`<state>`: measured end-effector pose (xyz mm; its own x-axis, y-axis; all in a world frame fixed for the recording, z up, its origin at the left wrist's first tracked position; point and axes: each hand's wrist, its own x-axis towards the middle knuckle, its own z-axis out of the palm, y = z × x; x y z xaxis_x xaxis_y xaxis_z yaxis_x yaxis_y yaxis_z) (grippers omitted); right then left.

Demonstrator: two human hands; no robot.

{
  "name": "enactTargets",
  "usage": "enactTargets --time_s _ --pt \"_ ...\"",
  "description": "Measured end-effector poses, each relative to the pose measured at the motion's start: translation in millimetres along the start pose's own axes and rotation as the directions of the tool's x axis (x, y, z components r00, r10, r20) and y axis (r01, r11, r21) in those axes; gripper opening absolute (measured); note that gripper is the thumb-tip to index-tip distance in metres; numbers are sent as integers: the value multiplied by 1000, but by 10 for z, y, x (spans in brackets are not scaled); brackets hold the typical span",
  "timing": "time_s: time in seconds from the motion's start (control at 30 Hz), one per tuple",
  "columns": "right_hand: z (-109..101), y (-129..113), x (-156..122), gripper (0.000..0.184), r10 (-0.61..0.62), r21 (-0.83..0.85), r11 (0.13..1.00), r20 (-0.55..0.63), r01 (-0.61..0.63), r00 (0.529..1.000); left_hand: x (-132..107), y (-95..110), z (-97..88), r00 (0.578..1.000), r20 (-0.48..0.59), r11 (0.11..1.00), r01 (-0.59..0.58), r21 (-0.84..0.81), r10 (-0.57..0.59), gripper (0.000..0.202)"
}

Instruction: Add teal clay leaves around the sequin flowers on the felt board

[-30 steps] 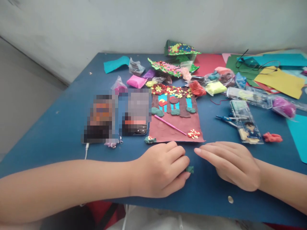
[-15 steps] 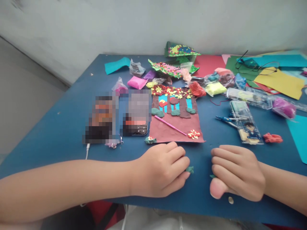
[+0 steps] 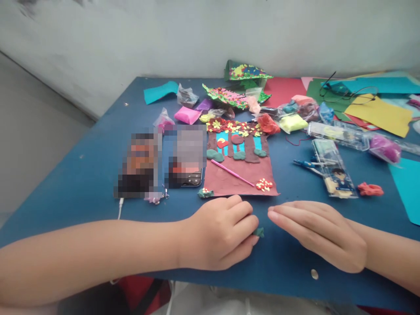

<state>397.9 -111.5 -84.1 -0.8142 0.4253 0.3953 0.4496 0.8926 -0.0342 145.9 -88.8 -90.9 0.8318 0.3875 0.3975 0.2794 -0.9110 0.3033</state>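
Dark green, lumpy clay pokes out from the left hand, pinched between thumb and bent fingers near the front edge of the blue desk. The right hand, fingers straight and together, arches near that edge (whether anything sits under its palm, I cannot tell). Beyond both lies a reddish-brown, rectangular clay picture.

Gap btwn L fingers, R fingers; clay pic blocks fwd, phone fwd-L.
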Motion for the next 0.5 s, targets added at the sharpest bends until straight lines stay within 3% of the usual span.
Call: enactTargets --time_s 0.1,0.27,0.5 --pt "54 2 1 34 -10 23 1000 -27 10 1000 5 5 -3 1000 -4 1000 -10 -6 10 31" --pt "209 31 93 11 -124 -14 992 -291 125 949 3 1 -7 1000 -16 1000 -19 -4 19 31" --pt "175 41 216 20 -112 -42 994 -249 105 962 -11 -8 7 1000 -10 1000 -9 -13 9 31"
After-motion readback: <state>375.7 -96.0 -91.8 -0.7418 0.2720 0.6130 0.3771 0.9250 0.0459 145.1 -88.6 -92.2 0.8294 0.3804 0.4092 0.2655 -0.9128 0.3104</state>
